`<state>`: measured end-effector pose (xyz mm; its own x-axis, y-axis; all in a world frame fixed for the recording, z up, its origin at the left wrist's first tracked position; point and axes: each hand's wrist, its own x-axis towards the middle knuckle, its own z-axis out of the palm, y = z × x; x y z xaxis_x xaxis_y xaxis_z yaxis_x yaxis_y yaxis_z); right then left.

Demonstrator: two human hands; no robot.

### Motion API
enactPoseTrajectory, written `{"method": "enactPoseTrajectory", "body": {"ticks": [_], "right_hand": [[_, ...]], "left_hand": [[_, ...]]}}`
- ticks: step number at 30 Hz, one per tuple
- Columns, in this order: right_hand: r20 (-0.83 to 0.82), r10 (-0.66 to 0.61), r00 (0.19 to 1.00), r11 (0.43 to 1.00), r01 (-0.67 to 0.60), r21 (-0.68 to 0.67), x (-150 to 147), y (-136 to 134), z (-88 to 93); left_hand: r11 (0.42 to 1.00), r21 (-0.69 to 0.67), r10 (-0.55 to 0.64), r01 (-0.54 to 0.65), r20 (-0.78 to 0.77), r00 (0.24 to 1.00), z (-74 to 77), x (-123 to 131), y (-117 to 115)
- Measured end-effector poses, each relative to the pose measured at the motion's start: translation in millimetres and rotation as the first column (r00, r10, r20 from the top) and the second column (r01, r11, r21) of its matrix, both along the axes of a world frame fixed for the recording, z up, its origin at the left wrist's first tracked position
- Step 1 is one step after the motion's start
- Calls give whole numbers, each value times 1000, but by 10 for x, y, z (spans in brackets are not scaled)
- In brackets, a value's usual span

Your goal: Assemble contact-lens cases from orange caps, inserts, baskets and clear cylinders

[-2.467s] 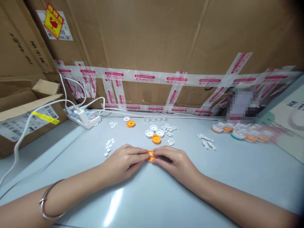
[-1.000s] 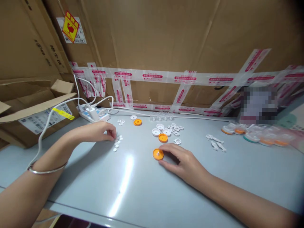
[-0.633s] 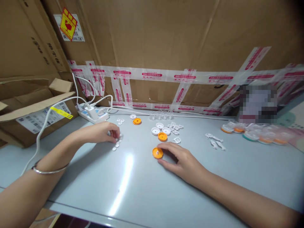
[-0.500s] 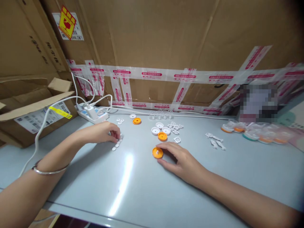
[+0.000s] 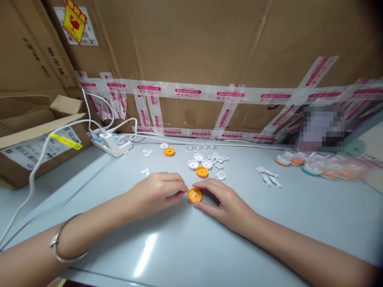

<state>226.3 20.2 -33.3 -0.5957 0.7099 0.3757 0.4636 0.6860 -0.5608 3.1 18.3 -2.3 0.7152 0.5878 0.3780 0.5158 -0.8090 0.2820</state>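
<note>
An orange round plastic part (image 5: 195,195) with a raised rim and a small white piece at its centre lies on the table. The thumb and fingers of my right hand (image 5: 223,199) grip its rim from the right. Close by on the left, my left hand (image 5: 163,191) has its fingertips pinched together at the rim; whatever they hold is hidden. Behind my left hand are small white discs (image 5: 145,171), partly covered by it. Beyond the gripped part sit another orange round part (image 5: 202,172) and white round cups (image 5: 198,158).
White spoked pieces (image 5: 220,175) and flat white figure-like pieces (image 5: 267,176) lie to the right. Clear domes (image 5: 200,144) stand at the back. Domed items with coloured bases (image 5: 313,170) are far right. A power strip (image 5: 112,145) and open carton (image 5: 36,151) stand left.
My left hand has moved right from the row of small white discs to the orange part. My right hand still grips that part in about the same place. The view has shifted slightly.
</note>
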Motion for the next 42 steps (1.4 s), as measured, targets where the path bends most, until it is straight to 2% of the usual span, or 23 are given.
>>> {"method": "enactPoseTrajectory", "body": {"ticks": [4,9,17,23,28,30,32,34,36,38,40,42], "right_hand": [[1,14,1000,1000,-14,-4,0,14,-5],[-15,7,1000,1000,-7,4,13,28,-36],[-5,-10,1000,1000,10,-3,24,13,-40],[-10,-17,1000,999,17,-30,24,10,-48],[-1,-21,1000,998,21,-62,20,7,-22],[-1,-21,1000,997,21,-75,20,8,-10],[-3,-21,1000,996,21,-88,21,9,-5],[-9,-29,1000,994,28,-107,24,10,-8],[-26,-43,999,990,39,-132,31,8,-12],[-57,-53,997,988,44,-150,39,2,-9],[-88,-69,994,986,55,-157,47,-10,6],[-110,-94,989,983,75,-171,50,-24,32]], "left_hand": [[971,226,-65,74,-44,997,-223,158,-14],[957,280,-58,78,-81,995,-245,142,10],[977,180,-94,112,-105,990,-195,141,-21],[994,36,-94,100,-134,986,-150,90,-24],[995,-38,-95,94,-51,994,-155,99,-50],[995,-51,-87,87,1,996,-105,80,-34],[998,-58,-37,41,58,998,0,-13,24],[993,-80,88,-83,67,994,131,-206,126],[951,-139,259,-274,-120,958,238,-472,252],[876,-196,363,-440,-332,870,284,-732,369],[830,-251,374,-499,-414,830,267,-902,450],[801,-307,364,-514,-431,826,217,-953,491]]}}
